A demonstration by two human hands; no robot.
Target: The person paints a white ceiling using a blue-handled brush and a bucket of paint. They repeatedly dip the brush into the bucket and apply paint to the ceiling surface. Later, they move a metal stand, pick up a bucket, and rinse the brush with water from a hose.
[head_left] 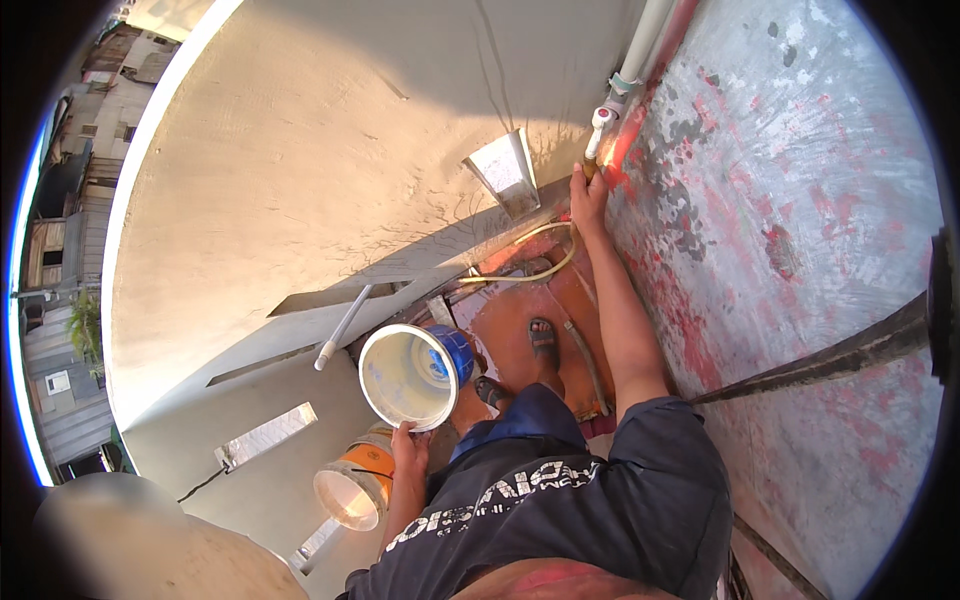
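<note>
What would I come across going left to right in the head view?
Green plant, pale rectangular wall slot, blue bucket with a white rim, right sandalled foot, right hand, long dark strip against the stained wall.

The place looked like a building's narrow open-air terrace: sunlight fell on a plastered parapet [300, 170], a white pipe [648, 40] ran beside it, and weathered houses [75, 365] stood beyond.

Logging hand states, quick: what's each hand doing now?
Left hand: closed, holding the blue bucket by its rim.
Right hand: closed around the brown fitting below the white tap.
</note>
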